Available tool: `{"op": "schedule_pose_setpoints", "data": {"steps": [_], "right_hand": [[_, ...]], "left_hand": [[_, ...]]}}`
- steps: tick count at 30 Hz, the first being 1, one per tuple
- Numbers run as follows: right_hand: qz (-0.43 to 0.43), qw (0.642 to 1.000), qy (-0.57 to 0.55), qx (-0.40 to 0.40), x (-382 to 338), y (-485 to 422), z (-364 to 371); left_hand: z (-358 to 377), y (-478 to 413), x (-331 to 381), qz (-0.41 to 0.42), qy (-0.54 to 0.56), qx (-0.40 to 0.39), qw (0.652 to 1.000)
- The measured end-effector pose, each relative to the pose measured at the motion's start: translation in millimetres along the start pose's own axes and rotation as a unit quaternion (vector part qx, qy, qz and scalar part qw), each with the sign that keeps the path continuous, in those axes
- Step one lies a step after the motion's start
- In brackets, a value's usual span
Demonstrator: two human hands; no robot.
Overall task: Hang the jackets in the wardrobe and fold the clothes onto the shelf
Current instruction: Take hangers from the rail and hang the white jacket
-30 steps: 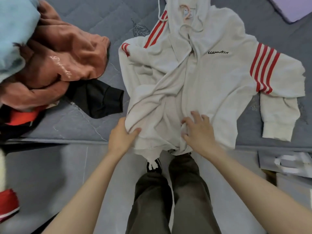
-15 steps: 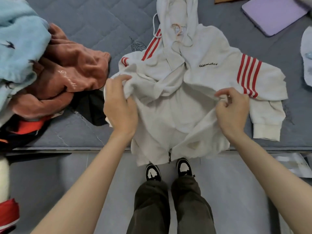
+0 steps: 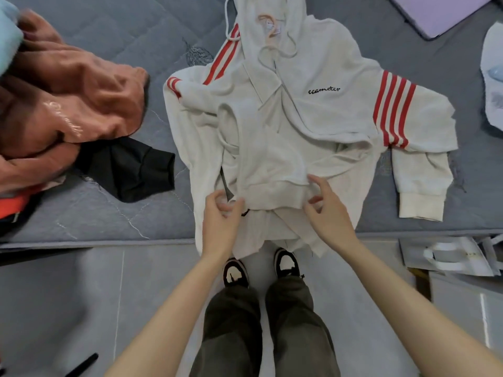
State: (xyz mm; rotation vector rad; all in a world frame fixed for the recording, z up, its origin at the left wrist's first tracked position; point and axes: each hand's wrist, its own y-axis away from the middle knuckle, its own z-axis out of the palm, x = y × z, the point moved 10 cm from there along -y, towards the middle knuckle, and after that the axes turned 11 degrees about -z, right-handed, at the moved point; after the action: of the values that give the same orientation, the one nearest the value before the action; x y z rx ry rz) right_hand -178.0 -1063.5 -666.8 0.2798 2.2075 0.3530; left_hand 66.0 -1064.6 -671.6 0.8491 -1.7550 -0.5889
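A pale hoodie (image 3: 313,115) with red stripes on both sleeves lies front-up on the grey quilted bed (image 3: 136,31). Its hood (image 3: 272,12) points to 12 o'clock and its hem spills over the bed's near edge at 6 o'clock. The lower front is doubled up over the chest, so a ribbed band runs across the middle of the garment. The sleeve at 3 o'clock is bent down, with its cuff (image 3: 420,205) pointing toward 6 o'clock, and the sleeve at 10 o'clock is bunched against the body. The left hand (image 3: 220,221) is at the hem at about 7 o'clock of the hoodie, its fingers (image 3: 213,198) and thumb curled and pinching a bit of the fabric beside the dark zip. The right hand (image 3: 329,213) is at about 5 o'clock, its fingers (image 3: 315,180) loosely spread, with the forefinger tip touching the folded band (whether the thumb nips any cloth I cannot tell). At 9 o'clock of the hoodie a rust-coloured sweater (image 3: 81,99) is heaped on the bed, with a black garment (image 3: 133,170) just below it. A purple pad (image 3: 435,12) lies at 1 o'clock and a white plastic bag (image 3: 492,77) at 3 o'clock. The person's black-and-white shoes (image 3: 235,272) stand on the tiled floor (image 3: 68,295), and a paper bag (image 3: 449,254) lies on the floor at 4 o'clock.
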Motion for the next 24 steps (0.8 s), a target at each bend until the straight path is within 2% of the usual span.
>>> {"op": "schedule_pose_setpoints", "data": {"steps": [2,4,6,11,15,19,21,23,24], "right_hand": [[0.029,0.999,-0.033,-0.025,7.1,-4.1,15.1],[0.028,0.998,-0.058,-0.026,6.2,-11.9,20.3],[0.014,0.998,-0.043,-0.032,4.1,-21.0,20.6],[0.028,0.998,0.01,-0.056,6.0,-26.4,11.9],[-0.001,0.997,0.051,0.058,-13.9,-17.6,-22.9],[-0.023,0.977,0.096,0.188,-45.0,-6.8,-78.0],[-0.036,0.964,0.124,0.233,-57.9,-3.1,-98.3],[-0.065,0.963,0.15,0.213,-70.2,-6.1,-96.5],[-0.082,0.967,0.163,0.176,-73.6,-10.5,-85.8]], "left_hand": [[19.5,-9.4,2.5,-0.042,0.026,-0.097,0.994],[34.4,-16.0,7.4,-0.063,0.029,-0.13,0.989],[35.2,-21.1,19.9,-0.032,0.008,-0.094,0.995],[3.1,-12.1,71.8,0.13,-0.024,0.021,0.991],[-49.4,1.6,108.9,0.19,-0.038,0.126,0.973],[-101.5,33.3,164.8,0.307,-0.015,0.201,0.93],[-113.8,55.7,190.9,0.377,-0.027,0.251,0.891],[-99.8,77.2,205.0,0.44,-0.092,0.261,0.854],[-80.9,82.3,203.7,0.463,-0.131,0.224,0.847]]}}
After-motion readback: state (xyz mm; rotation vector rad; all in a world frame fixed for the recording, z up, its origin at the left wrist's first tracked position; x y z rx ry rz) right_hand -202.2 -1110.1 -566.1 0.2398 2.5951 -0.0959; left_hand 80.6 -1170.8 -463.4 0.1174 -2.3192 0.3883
